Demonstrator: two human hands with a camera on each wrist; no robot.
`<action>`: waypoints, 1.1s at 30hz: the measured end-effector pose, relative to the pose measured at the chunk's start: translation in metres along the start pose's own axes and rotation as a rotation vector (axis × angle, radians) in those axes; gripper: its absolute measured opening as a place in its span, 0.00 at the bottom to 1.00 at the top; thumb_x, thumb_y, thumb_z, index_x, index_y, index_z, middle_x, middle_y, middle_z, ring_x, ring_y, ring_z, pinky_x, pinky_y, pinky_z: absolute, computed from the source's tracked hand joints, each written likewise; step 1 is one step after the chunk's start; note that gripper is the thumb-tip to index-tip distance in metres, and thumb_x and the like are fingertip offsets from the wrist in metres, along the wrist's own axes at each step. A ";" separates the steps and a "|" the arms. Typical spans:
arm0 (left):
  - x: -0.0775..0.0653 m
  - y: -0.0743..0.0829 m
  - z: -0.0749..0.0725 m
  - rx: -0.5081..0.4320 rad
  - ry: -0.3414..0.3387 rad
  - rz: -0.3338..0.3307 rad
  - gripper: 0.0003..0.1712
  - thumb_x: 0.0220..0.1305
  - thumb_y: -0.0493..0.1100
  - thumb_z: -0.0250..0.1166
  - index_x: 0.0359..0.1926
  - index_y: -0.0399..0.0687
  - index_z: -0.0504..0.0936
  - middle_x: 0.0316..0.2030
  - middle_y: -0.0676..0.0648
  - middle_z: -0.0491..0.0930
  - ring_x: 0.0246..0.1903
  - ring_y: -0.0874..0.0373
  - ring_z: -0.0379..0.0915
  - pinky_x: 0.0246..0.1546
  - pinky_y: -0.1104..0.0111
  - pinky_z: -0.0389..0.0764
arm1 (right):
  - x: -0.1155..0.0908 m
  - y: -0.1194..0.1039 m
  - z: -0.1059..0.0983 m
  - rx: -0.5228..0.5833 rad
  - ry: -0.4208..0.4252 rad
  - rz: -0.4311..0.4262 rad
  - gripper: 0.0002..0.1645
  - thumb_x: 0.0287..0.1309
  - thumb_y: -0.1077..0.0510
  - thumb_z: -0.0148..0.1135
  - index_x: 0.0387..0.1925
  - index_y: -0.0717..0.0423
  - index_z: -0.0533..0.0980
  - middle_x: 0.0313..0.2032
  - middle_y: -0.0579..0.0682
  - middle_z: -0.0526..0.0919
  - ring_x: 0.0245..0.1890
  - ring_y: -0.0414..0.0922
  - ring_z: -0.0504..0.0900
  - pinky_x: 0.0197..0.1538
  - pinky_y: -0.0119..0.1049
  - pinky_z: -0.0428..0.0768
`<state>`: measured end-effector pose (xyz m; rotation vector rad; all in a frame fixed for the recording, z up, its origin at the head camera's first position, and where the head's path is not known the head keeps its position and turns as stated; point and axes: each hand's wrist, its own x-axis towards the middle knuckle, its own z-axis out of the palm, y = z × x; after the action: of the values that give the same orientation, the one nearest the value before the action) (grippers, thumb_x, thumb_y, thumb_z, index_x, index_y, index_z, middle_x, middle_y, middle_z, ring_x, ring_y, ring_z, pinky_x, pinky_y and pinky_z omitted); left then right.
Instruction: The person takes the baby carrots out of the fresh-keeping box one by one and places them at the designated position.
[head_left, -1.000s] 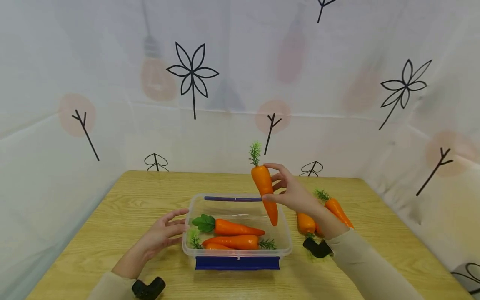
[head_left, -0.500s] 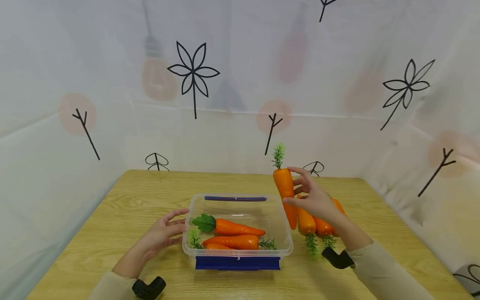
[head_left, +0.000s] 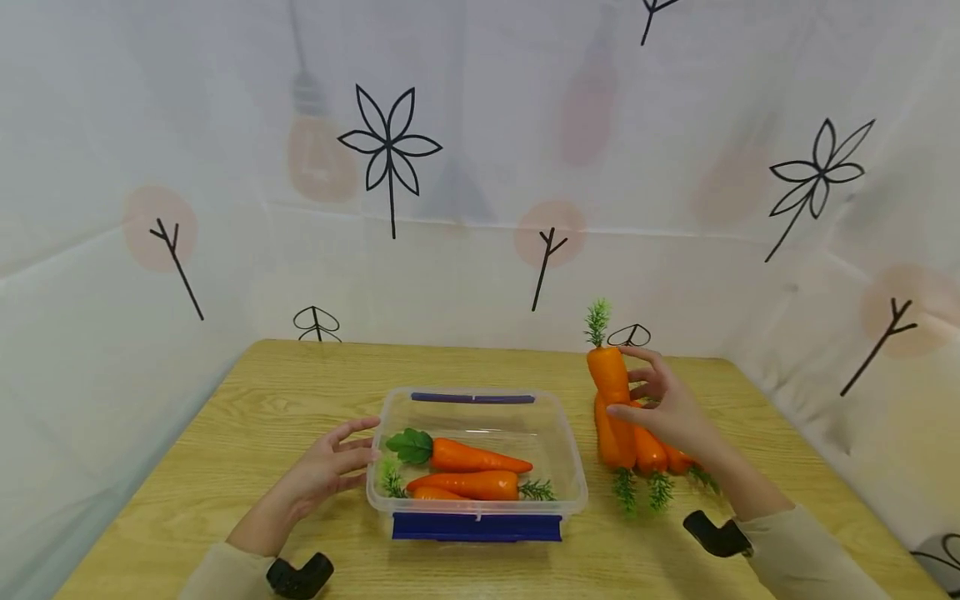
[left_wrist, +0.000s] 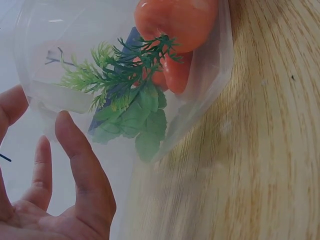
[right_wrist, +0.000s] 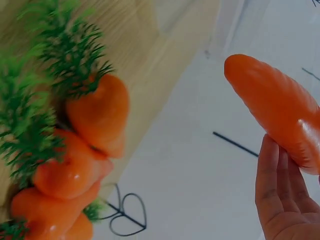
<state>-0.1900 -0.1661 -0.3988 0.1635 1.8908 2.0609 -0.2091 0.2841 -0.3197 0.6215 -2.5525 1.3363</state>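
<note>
While a white fabric backdrop (head_left: 457, 275) printed with black line flowers and pale pink shapes rises behind, a pale wood-grain table (head_left: 300, 383) carries everything else. On it stands an open-topped, rectangular box of clear plastic (head_left: 450, 506) with blue clips, orange carrots with green tops (head_left: 472, 456) lying inside towards its near side. Just to its right, more glossy orange carrots (head_left: 651, 454) lie bunched together, most feathery sprigs pointing towards the person. The left hand (head_left: 326, 467), fingers relaxed and spread, touches the box's left wall. The right hand (head_left: 667, 408) pinches a single tapered orange carrot (head_left: 609, 371) off the table, tilted, sprig uppermost; hand and carrot partly block the bunch from the head view. Black curved fittings (head_left: 717, 534) sit at both wrists.
</note>
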 end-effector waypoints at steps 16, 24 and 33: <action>-0.002 0.001 0.000 -0.003 -0.003 0.010 0.38 0.62 0.40 0.62 0.68 0.40 0.55 0.61 0.33 0.62 0.44 0.56 0.74 0.41 0.64 0.76 | -0.020 0.040 -0.038 -0.093 0.065 0.035 0.40 0.52 0.63 0.67 0.64 0.58 0.58 0.49 0.66 0.72 0.35 0.38 0.75 0.32 0.35 0.78; -0.001 0.000 0.000 -0.003 0.004 0.008 0.38 0.61 0.40 0.64 0.68 0.40 0.56 0.61 0.33 0.63 0.45 0.56 0.74 0.42 0.64 0.76 | -0.026 0.065 -0.060 -0.128 0.068 0.089 0.39 0.52 0.62 0.68 0.63 0.60 0.59 0.50 0.69 0.71 0.36 0.32 0.74 0.32 0.35 0.77; 0.001 -0.001 0.002 -0.005 0.031 -0.001 0.38 0.59 0.40 0.65 0.67 0.41 0.58 0.60 0.32 0.63 0.45 0.55 0.75 0.42 0.64 0.76 | -0.028 0.093 -0.083 -0.188 0.015 0.177 0.41 0.55 0.56 0.66 0.64 0.64 0.57 0.52 0.74 0.68 0.37 0.28 0.73 0.32 0.40 0.78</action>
<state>-0.1898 -0.1639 -0.3997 0.1294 1.9031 2.0790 -0.2274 0.4067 -0.3508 0.3569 -2.7325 1.1248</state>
